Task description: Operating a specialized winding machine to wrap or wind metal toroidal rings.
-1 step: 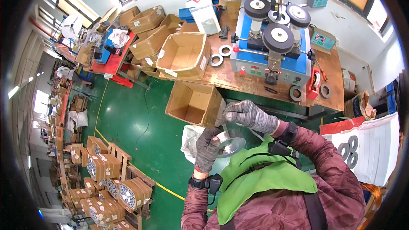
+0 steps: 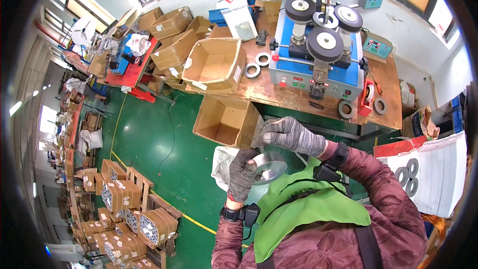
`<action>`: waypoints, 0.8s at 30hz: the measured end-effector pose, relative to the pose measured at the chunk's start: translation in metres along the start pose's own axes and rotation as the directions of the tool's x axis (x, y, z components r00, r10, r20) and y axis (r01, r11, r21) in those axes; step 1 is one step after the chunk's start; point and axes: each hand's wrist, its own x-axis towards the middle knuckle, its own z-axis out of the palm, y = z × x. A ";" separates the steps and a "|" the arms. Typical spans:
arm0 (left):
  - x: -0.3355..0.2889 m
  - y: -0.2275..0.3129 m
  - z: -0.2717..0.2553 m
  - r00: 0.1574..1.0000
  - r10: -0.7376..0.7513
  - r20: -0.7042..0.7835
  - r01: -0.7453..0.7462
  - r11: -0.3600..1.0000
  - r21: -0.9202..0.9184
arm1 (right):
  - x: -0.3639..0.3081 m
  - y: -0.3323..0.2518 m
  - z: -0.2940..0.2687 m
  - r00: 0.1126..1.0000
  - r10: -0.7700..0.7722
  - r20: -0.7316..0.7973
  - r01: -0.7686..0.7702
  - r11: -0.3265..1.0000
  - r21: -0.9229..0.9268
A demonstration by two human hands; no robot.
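A shiny silver-grey ring [image 2: 273, 171] is held in front of my body, tilted. My left hand [image 2: 242, 175], in a grey glove, grips its left side with the thumb on the face. Just above the ring, my right hand [image 2: 288, 134] has its gloved fingers pinched together. Whatever lies between those fingertips is too small to make out. Beyond my hands, an open cardboard box [image 2: 226, 119] stands below the bench edge. A white bag [image 2: 222, 165] lies beside my left hand.
A blue machine [image 2: 318, 77] with dark rollers stands on the wooden bench [image 2: 294, 97]. Loose rings [image 2: 253, 70], pliers [image 2: 315, 105] and a red tape dispenser [image 2: 367, 98] are around it. Another open box [image 2: 214, 65] sits at the bench's left. Grey rings [image 2: 412, 168] lie on a white surface at right.
My hands and the ring stay in nearly the same place. A pale, see-through streak between my right fingertips and the ring is fainter now.
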 end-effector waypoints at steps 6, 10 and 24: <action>0.003 0.000 -0.001 1.000 -0.007 0.007 0.007 1.000 -0.017 | 0.007 0.002 -0.001 0.987 -0.162 0.006 0.162 0.980 -0.117; 0.006 0.005 0.000 0.998 0.064 0.018 -0.065 0.997 0.035 | 0.001 0.011 -0.001 1.000 0.013 -0.024 -0.011 0.997 0.072; 0.008 0.005 0.000 0.989 -0.056 0.136 0.046 0.996 0.074 | -0.017 0.052 0.015 0.892 0.398 0.212 -0.423 0.574 0.701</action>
